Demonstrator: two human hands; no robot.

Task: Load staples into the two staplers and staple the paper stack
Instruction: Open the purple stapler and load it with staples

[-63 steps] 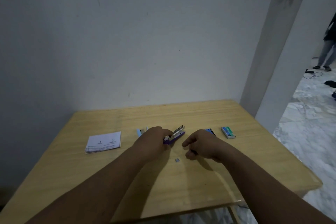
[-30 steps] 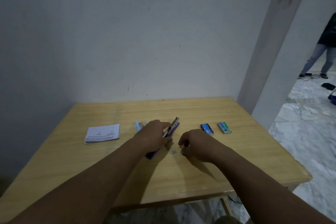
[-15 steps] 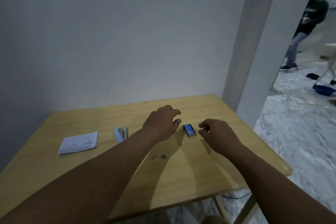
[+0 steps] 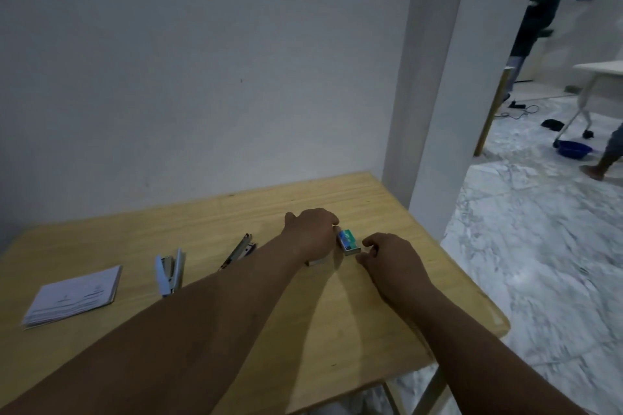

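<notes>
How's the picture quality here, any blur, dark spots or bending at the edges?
Head view: dim, flat light; the forearms cast soft shadows on the table. Motion blur smears the paper stack and the floor at right. Wide-angle bending tilts the pillar. No glare.

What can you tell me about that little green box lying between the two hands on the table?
The small green rectangular box looks like thin printed cardboard, teal-green on top with pale lettering too blurred to read and a lighter near end. It lies flat on the light wooden table, near its right edge, long side pointing away from the viewer. The left hand is at its left side, fingers against or very near it; the right hand sits curled just to its right, apparently not touching. Whether it is open cannot be told.
</notes>
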